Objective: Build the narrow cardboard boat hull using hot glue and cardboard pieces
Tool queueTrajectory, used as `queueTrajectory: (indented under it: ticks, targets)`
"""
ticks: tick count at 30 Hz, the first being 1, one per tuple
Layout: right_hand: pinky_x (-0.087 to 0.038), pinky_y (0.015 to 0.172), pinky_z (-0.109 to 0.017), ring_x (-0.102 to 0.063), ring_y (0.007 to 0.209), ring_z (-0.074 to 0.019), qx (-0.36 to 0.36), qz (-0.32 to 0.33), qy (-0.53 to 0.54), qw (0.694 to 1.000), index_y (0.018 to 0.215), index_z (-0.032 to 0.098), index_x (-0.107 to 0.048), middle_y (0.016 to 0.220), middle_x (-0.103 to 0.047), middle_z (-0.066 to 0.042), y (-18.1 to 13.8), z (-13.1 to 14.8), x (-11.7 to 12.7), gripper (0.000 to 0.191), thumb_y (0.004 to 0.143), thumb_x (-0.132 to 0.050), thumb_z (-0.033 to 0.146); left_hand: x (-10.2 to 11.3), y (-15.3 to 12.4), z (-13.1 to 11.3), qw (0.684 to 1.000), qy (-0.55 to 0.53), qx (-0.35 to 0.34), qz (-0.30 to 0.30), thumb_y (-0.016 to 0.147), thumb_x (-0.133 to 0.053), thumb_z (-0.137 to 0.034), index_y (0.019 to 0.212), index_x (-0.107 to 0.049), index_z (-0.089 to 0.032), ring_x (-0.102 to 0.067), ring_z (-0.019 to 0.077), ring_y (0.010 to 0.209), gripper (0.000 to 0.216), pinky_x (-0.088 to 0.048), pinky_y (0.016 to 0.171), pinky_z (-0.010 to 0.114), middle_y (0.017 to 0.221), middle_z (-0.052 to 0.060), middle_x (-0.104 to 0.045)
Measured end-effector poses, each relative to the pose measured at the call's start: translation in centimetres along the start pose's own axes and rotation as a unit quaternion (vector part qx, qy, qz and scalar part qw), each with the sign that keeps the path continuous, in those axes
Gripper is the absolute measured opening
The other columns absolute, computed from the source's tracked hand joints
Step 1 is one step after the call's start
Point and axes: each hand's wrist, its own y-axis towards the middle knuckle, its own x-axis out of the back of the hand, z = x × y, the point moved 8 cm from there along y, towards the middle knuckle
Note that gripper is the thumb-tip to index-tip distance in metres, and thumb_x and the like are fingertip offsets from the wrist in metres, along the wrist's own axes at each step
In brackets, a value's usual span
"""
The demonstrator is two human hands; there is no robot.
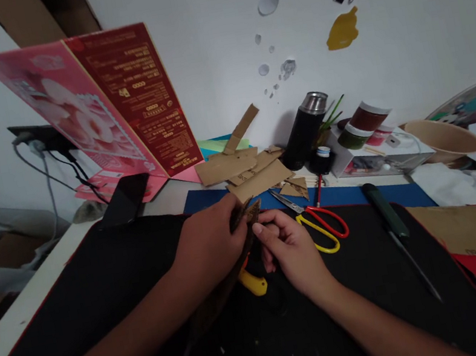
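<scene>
My left hand (210, 241) is closed on a dark brown cardboard piece (250, 211) that runs under the hand toward me. My right hand (289, 242) pinches the same piece from the right, its thumb against the piece's edge. Both hands hover over a black mat (112, 274). A yellow-handled tool (252, 281) lies on the mat just below the hands, partly hidden. Scissors (322, 223) with one red and one yellow handle lie right of my right hand.
Cardboard scraps (246, 173) are piled behind the hands. A black flask (303, 129), paint jars (364, 122) and a paper bowl (443, 139) stand at the back right. A green-handled screwdriver (393, 224) lies to the right. A pink and red box (115, 107) and a phone (125, 199) sit back left.
</scene>
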Motion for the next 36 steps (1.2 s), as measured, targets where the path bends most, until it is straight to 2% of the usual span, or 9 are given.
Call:
queueTrajectory:
  ticks: [14, 36]
  targets:
    - [-0.039, 0.040, -0.020, -0.047, 0.036, -0.0101, -0.003, 0.006, -0.018, 1.000, 0.097, 0.021, -0.062, 0.046, -0.053, 0.011, 0.00, -0.12, -0.15, 0.030, 0.092, -0.071, 0.049, -0.66, -0.15, -0.04, 1.000, 0.025, 0.003, 0.009, 0.098, -0.054, -0.036, 0.088, -0.053, -0.025, -0.067, 0.0228, 0.072, 0.015, -0.029, 0.061, 0.032, 0.077, 0.000, -0.068]
    - [-0.039, 0.040, -0.021, -0.046, 0.035, -0.0111, -0.010, 0.014, -0.024, 1.000, 0.097, 0.023, -0.060, 0.046, -0.053, 0.012, 0.01, -0.23, -0.25, 0.031, 0.092, -0.070, 0.052, -0.50, -0.19, -0.51, 0.998, 0.056, 0.008, 0.019, 0.099, -0.054, -0.033, 0.088, -0.053, -0.025, -0.071, 0.0251, 0.075, 0.014, -0.030, 0.061, 0.033, 0.078, 0.002, -0.071]
